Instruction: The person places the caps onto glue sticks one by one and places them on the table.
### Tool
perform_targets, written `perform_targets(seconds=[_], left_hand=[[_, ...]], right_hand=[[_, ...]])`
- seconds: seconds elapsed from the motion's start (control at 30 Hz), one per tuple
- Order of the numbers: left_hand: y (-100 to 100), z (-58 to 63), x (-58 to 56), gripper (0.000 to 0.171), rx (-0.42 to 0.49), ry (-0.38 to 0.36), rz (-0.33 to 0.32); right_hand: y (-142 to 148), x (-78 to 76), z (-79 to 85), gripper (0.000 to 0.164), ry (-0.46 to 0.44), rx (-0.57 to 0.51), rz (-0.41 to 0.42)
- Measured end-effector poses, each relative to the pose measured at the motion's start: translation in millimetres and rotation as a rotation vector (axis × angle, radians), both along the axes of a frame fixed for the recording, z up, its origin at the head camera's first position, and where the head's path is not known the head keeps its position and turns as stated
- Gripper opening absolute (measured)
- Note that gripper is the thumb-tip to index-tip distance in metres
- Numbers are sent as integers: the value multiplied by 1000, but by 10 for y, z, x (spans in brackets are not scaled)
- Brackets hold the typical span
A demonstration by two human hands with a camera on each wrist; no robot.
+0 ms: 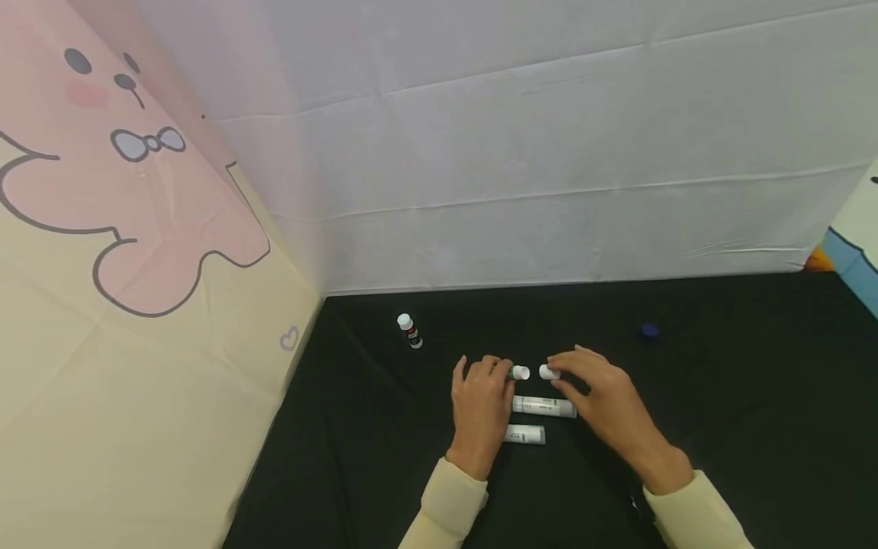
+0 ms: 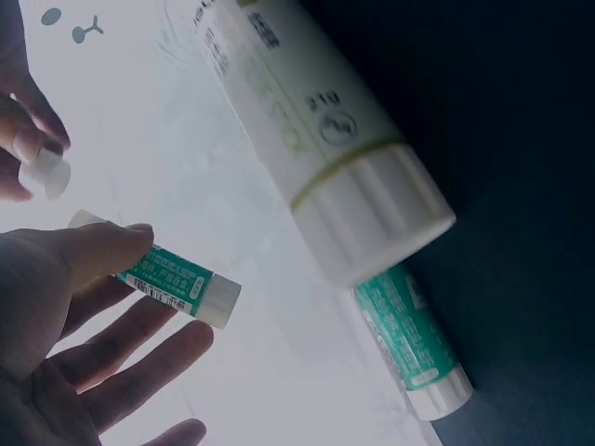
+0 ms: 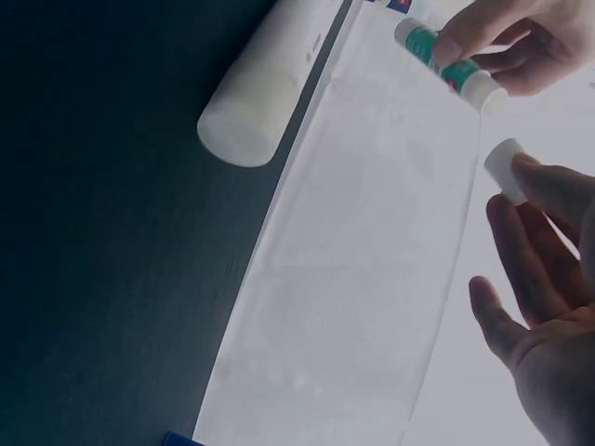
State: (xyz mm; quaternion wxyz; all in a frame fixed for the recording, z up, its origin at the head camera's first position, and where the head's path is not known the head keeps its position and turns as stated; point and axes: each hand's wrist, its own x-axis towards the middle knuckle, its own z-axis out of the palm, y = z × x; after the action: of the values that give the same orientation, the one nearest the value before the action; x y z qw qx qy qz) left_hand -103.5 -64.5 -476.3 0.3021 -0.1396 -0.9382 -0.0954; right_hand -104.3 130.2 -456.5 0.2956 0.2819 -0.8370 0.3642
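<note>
A small green-labelled glue stick [image 2: 172,279] is pinched between thumb and fingers of my left hand [image 1: 479,408]; its uncapped white end [image 1: 521,373] points right. Opposite it, my right hand [image 1: 607,400] pinches a white cap [image 1: 546,372], with a small gap between cap and stick. Below the hands in the head view lie two white glue sticks [image 1: 545,406], the nearer one [image 1: 525,435] partly hidden by my left hand. In the left wrist view, a white glue stick [image 2: 325,139] looms large, and another green-labelled stick [image 2: 409,334] shows behind it.
A black-labelled glue stick with a white cap [image 1: 409,331] stands at the back left of the black tabletop [image 1: 720,396]. Toward the back right lies a dark blue cap [image 1: 648,332]. White cloth [image 1: 514,152] hangs behind, and a printed cloth [image 1: 158,343] borders the left.
</note>
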Motion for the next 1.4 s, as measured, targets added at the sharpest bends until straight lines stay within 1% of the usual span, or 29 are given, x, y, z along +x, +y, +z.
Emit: perform_targets(seconds=[0.17,0.3,0.53,0.7,0.83,0.97,1.1,1.23,1.4], left_hand=[[31,-13,31,26,-4,-5,-11],[49,-15,60,26,-1,-15,-17],[67,-11,105,26,-3,9,-36],[80,2,133,26,1,16,-52],[91,11,151,26,-14,26,-61],[100,16,170,25,-27,32,-73],[111,15,182,25,-15,43,-96],[115,11,187,27,10,26,-122],[106,19,190,26,23,-8,-153]], right_hand=[[-35,43,-11,45,8,3,29],[-46,71,-34,46,-3,7,31],[-45,109,-67,47,-7,25,20],[-47,119,-106,47,-3,23,33],[-48,120,-125,47,2,14,40],[-49,129,-117,49,-2,15,39],[-47,141,-98,53,2,23,25],[-31,134,-101,53,-9,14,29],[-7,123,-113,54,-4,0,73]])
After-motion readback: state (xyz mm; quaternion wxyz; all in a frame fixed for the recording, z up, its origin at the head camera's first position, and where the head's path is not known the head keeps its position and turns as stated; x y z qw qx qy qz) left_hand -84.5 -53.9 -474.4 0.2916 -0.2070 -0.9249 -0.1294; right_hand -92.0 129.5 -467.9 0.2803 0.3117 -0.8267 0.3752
